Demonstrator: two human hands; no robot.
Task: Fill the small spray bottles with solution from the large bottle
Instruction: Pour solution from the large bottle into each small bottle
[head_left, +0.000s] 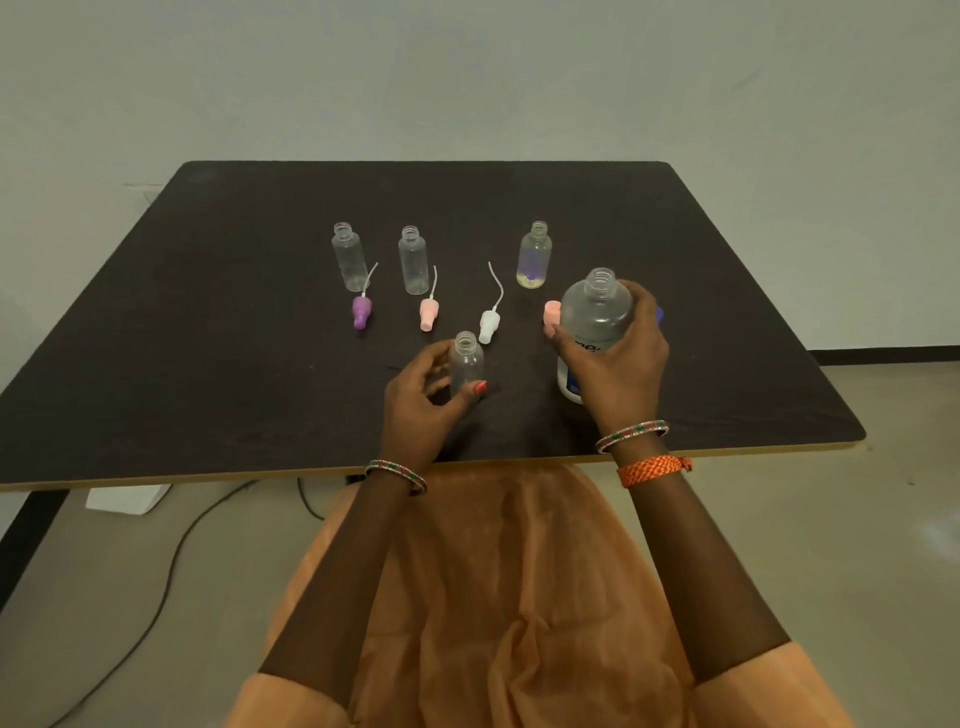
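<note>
Bottles stand uncapped on the dark tabletop (208, 312). The left hand (423, 400) grips one small spray bottle (466, 361) upright near the front edge, while the right hand (618, 358) grasps the large bottle (592, 332) just beside it. Three more small bottles (413, 260) stand behind, spray caps (428, 312) lying between.

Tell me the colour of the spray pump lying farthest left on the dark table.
Purple: the small plastic spray pump with its thin dip tube, clearest in the head view.
</note>
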